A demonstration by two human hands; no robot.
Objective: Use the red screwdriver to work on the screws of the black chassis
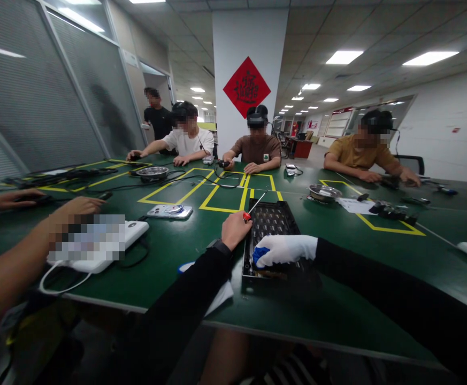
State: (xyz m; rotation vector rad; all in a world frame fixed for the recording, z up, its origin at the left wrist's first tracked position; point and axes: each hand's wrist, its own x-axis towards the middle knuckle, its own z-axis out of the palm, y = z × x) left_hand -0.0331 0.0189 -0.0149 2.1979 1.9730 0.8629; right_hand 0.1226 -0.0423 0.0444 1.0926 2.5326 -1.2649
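My left hand point(235, 230), bare with a dark wristband, is closed around a screwdriver point(247, 216). Its red handle sticks out of the fist and its thin shaft slants up and to the right. Below it lies a black tray-like panel point(271, 216) with rows of small shiny pieces inside. My right hand point(283, 249) wears a white glove with blue-coated fingers and rests over the near part of the panel. Its fingers are curled; anything within them is hidden. Partly behind my left forearm is a loose white and blue glove point(222, 297).
To my left, a neighbour's arms reach past a white box point(137, 231) with a cable. A phone point(169, 212) lies ahead. Metal bowls point(324, 192), papers point(356, 205) and black parts point(393, 212) sit farther off on the green table point(201, 240). Several people work opposite.
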